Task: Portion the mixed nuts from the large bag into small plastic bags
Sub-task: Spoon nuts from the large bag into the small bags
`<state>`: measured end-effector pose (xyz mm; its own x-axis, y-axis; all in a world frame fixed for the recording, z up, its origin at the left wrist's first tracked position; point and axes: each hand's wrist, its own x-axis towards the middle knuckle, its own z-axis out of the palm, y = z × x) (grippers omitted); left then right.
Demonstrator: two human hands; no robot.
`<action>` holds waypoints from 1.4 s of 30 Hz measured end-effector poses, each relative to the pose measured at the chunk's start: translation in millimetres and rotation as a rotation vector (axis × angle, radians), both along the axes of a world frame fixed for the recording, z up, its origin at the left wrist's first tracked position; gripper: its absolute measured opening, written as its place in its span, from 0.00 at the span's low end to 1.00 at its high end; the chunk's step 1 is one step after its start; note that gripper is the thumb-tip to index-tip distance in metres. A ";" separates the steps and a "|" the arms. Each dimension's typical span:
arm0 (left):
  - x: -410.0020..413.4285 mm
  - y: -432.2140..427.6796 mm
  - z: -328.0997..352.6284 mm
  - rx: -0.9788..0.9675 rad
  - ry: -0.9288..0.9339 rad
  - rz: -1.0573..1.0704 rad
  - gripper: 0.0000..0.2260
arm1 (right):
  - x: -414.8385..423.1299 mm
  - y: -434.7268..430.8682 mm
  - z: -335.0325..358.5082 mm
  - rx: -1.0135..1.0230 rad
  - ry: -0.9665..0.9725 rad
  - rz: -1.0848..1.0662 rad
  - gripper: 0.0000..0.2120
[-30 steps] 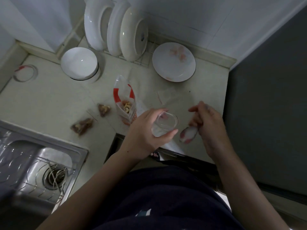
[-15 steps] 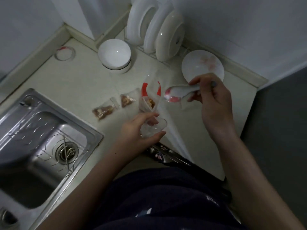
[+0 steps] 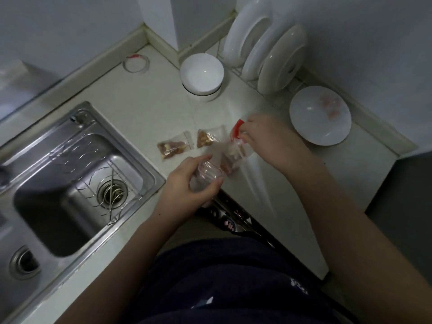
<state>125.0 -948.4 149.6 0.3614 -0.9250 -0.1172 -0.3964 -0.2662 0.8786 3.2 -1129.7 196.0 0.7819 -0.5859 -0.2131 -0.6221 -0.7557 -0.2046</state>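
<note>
The large clear nut bag with a red top strip stands on the counter's middle. My right hand is at its mouth, fingers curled round a spoon whose pale bowl shows blurred inside the bag. Just left of it, my left hand grips an empty small plastic bag, held open and touching the large bag's side. Two filled small bags lie flat to the left, one nearer the sink and one beside the large bag.
A steel sink with a wire rack fills the left. A white bowl and a rack of upright plates stand at the back. A flat plate lies at the right. A tape ring lies far left.
My right hand has brought the spoon from above the counter down into the large bag's mouth. My left hand has moved the small bag closer to the large bag. The camera view shifted left.
</note>
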 end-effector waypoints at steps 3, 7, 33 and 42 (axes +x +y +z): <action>1.5 0.6 -1.8 0.016 0.002 0.014 0.24 | 17.2 -11.1 -8.0 0.053 0.209 -0.061 0.08; 3.4 -0.3 -9.4 0.055 -0.005 0.007 0.24 | 19.9 -20.1 -17.8 0.169 0.336 -0.123 0.09; 6.9 -3.4 -29.3 0.094 0.045 0.042 0.27 | -31.2 -35.7 -73.9 0.866 -0.105 -0.878 0.08; 3.6 -6.5 -30.7 0.100 0.025 0.008 0.27 | -75.1 -21.5 -52.8 1.090 -0.340 -1.071 0.05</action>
